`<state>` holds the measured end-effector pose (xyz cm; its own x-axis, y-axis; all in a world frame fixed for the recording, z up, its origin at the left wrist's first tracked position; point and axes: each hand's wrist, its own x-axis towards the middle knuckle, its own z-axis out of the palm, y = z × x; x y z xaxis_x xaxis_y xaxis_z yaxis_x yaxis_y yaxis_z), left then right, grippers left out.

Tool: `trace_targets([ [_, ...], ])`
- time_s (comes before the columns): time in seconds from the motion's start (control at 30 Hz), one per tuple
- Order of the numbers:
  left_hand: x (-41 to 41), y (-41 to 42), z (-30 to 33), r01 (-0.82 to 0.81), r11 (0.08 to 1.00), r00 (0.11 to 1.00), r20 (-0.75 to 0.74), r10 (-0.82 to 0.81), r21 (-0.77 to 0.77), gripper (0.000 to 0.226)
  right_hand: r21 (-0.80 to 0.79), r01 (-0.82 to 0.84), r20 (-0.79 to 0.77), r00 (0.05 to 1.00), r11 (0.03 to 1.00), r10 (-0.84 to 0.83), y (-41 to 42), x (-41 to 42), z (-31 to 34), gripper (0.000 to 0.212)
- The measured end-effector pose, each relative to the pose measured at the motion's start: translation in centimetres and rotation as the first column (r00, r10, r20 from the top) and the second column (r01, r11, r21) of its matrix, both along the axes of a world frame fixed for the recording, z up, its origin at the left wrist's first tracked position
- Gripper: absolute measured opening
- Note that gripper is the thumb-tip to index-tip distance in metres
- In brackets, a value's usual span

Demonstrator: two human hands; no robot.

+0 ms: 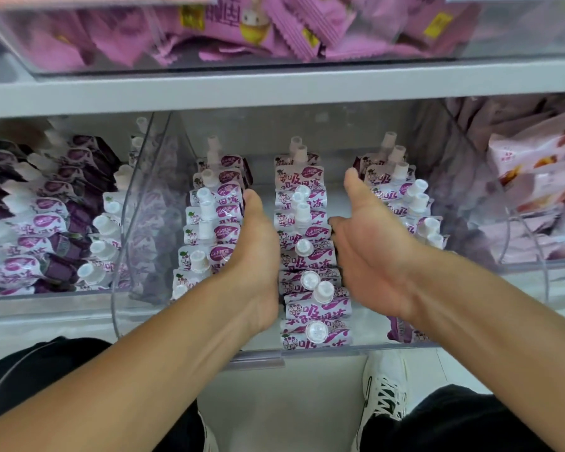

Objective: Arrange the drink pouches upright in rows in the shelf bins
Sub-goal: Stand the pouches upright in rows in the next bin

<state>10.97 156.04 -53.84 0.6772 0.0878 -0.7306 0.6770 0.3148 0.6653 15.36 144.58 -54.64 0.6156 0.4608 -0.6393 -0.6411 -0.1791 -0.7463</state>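
Observation:
A clear shelf bin (307, 351) holds three rows of purple-and-white drink pouches with white caps. The left row (206, 230) and right row (415, 203) stand upright. The middle row (307, 256) runs to the bin's front, and its front pouches lean back. My left hand (255, 249) is sunk in the gap left of the middle row, thumb forward, fingertips hidden. My right hand (369, 246) is in the gap to the right, palm toward the middle row, thumb raised, fingers bent against the pouches. Neither hand lifts a pouch.
The bin to the left holds more of the same pouches (46, 230), lying slanted. A bin to the right holds pale snack bags (532, 177). The shelf above carries pink packets (242, 31). My white shoe (384, 383) shows on the floor below.

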Motion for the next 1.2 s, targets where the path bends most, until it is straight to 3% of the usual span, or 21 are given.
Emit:
trace_targets([
  [0.17,-0.5,-0.3,0.2,0.002,1.0,1.0,0.022,-0.001,-0.02,0.084,0.092,-0.009,0.015,1.0,0.996,0.007,-0.2,-0.7,1.1,0.077],
  [0.3,-1.4,0.2,0.3,0.027,1.0,0.999,0.018,-0.027,-0.007,0.094,0.007,-0.058,-0.014,0.998,0.998,0.058,-1.4,-1.2,2.1,0.079],
  [0.37,-2.1,0.2,0.7,0.008,1.0,1.0,0.028,-0.008,-0.014,0.088,0.007,-0.031,-0.062,0.998,0.999,0.032,-2.0,-1.7,2.3,0.083],
  [0.43,-2.5,0.1,0.8,-0.025,0.999,0.999,0.023,0.025,-0.04,0.074,0.072,-0.006,-0.113,0.993,0.997,0.014,-2.6,-2.4,1.9,0.087],
  [0.53,-2.5,0.1,0.6,-0.05,0.995,0.999,-0.019,0.048,-0.09,0.082,0.174,-0.022,-0.158,0.986,0.984,0.05,-2.5,-3.0,1.2,0.089],
  [0.7,-2.1,0.0,0.1,-0.11,0.968,0.994,-0.03,0.106,-0.227,0.095,0.201,-0.072,-0.047,0.995,0.977,0.083,-2.2,-3.1,1.7,0.058],
  [0.77,-2.2,0.1,-0.1,-0.075,0.974,0.997,-0.007,0.075,-0.216,0.093,0.152,-0.113,-0.012,0.993,0.982,0.116,-2.4,-2.9,1.4,0.055],
  [0.87,-2.5,0.2,0.2,0.06,0.991,0.998,0.006,-0.06,-0.122,0.084,0.154,-0.187,-0.056,0.979,0.97,0.198,-2.8,-2.9,1.1,0.075],
  [0.97,-2.8,-0.3,0.5,0.124,0.991,0.992,0.024,-0.123,-0.053,0.065,0.15,-0.2,-0.051,0.977,0.968,0.209,-2.5,-3.0,1.1,0.073],
  [1.1,-3.0,0.0,0.0,0.142,0.988,0.989,0.043,-0.14,-0.061,0.074,0.142,-0.178,-0.06,0.98,0.974,0.188,-2.5,-2.8,0.6,0.078],
  [1.2,-3.1,0.2,0.1,0.147,0.981,0.988,0.056,-0.141,-0.125,0.071,0.088,-0.201,-0.032,0.978,0.976,0.204,-2.8,-2.4,0.5,0.065],
])
